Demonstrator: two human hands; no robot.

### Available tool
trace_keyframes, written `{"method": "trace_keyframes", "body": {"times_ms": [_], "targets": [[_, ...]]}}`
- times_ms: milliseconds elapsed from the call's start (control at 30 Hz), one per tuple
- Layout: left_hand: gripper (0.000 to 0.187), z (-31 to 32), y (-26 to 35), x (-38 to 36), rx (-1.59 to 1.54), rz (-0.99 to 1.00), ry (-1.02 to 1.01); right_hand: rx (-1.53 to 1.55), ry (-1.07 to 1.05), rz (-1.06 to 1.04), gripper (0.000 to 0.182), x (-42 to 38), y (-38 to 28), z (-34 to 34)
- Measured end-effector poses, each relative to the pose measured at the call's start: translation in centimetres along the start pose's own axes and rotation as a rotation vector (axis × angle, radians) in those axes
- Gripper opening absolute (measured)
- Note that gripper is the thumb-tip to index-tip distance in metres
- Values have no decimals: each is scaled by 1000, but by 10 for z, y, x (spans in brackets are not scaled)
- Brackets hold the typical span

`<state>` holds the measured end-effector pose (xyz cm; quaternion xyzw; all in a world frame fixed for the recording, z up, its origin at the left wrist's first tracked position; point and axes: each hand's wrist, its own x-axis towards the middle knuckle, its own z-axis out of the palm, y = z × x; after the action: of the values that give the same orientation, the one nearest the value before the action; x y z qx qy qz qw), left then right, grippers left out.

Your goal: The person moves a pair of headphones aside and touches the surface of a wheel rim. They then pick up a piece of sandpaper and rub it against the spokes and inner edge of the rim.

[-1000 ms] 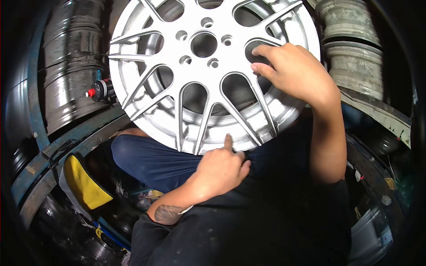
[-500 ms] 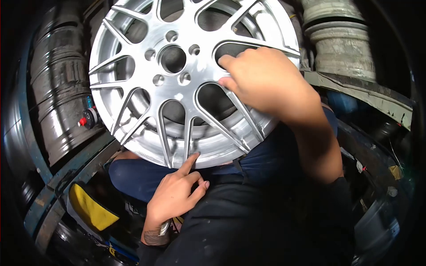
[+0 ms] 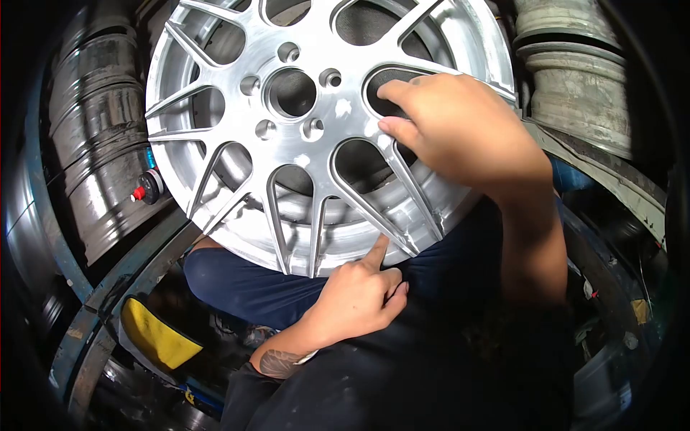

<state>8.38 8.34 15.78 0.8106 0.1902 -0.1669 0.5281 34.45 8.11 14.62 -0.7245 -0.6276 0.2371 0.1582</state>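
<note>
A large silver multi-spoke wheel rim (image 3: 327, 161) leans over my lap, its spoked face toward me. My right hand (image 3: 449, 126) is at the rim's right side, fingers and thumb closed around a spoke beside an opening. Below, my left hand (image 3: 359, 294) has its index finger stretched out against the rim's lower edge, between spoke ends. The other left fingers are curled and hold nothing that I can see.
Stacked wheel rims (image 3: 108, 144) stand at the left, and more (image 3: 578, 93) at the upper right. A black bottle with a red tip (image 3: 147, 187) is beside the left stack. A yellow pad (image 3: 158, 334) lies lower left, near a metal frame (image 3: 93, 302).
My left hand has moved right along the rim's lower edge. The rim and my right hand appear slightly farther right in view.
</note>
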Motion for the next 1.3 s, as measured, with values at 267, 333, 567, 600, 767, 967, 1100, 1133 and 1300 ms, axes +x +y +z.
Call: {"method": "trace_keyframes", "body": {"times_ms": [267, 333, 567, 600, 767, 967, 1100, 1133, 1300], "targets": [[26, -47, 7, -30, 206, -13, -57, -26, 125, -89, 20, 2, 5, 10], [27, -41, 4, -29, 216, 25, -53, -38, 149, -113, 20, 2, 5, 12], [29, -9, -10, -15, 119, 52, -331, -51, -23, -28, 32, 5, 1, 2], [29, -6, -10, -12, 148, 61, -335, -58, -18, -33, 32, 6, 1, 2], [28, 6, -9, 1, 170, 160, -308, -76, -46, -10, 34, 8, -3, 2], [28, -5, -17, -3, 49, 246, -319, -73, -25, -31, 30, 13, -2, 5], [27, -14, -8, -34, 267, 50, -330, -91, -34, -26, 28, 13, -3, 5], [26, -18, -7, -39, 243, 49, -268, -96, -68, -7, 31, 13, -4, 4], [25, -49, 10, -51, 49, -62, -8, -107, -63, -9, 32, 10, -3, 4]]}}
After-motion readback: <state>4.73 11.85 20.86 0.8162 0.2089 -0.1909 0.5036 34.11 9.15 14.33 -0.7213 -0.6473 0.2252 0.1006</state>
